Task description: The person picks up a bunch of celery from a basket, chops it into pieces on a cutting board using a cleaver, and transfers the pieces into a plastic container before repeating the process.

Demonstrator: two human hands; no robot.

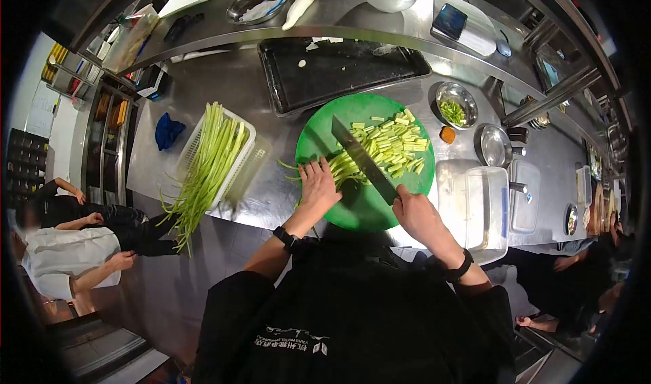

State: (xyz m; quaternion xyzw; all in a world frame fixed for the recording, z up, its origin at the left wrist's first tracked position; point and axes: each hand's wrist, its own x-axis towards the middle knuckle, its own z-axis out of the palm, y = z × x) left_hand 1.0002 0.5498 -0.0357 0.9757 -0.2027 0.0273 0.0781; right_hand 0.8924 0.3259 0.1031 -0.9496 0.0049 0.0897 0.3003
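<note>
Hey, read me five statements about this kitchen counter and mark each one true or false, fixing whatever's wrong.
1. The right hand grips a kitchen knife. True.
2. The left hand rests on green stalks over a round cutting board. True.
3. The cutting board is white. False: it is green.
4. A crumpled blue cloth lies left of the white basket. True.
5. The basket stands to the right of the cutting board. False: it stands to the left.
</note>
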